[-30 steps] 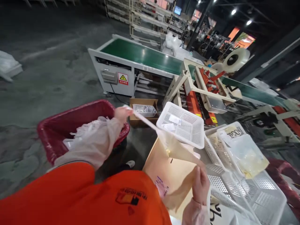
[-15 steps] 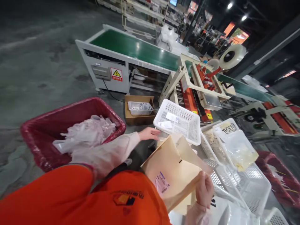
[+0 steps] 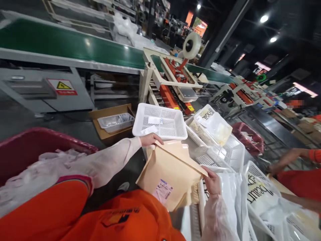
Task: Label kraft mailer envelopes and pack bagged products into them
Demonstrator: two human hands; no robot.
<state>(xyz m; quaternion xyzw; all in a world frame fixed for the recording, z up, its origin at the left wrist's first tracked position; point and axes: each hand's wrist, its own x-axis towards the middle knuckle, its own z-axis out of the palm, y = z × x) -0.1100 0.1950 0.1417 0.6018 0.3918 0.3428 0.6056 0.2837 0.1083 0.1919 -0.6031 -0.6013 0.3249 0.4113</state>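
A tan paper mailer envelope (image 3: 173,167) is held in front of my body, with a printed shipping label (image 3: 163,190) on its face. A narrow flap along its upper edge appears folded over. My left hand (image 3: 151,139) is closed on the upper left corner, fingers on top. At the opposite corner, my right hand (image 3: 212,180) pinches the flap's right end between thumb and fingers. More tan envelopes show behind and below this one, partly hidden. Just beyond my left hand stands a white perforated basket (image 3: 173,125) with small white papers in it.
A red-lined bin (image 3: 50,134) of crumpled white film is at left. Behind are a cardboard box (image 3: 112,132), a taping machine (image 3: 170,80) and a green conveyor (image 3: 75,43). White baskets (image 3: 235,147) with bagged items stand at right, near a co-worker's arm (image 3: 288,159).
My left hand has moved from beside the envelope onto its upper left corner. The raised flap has come down. My view has swung right, bringing a co-worker into sight.
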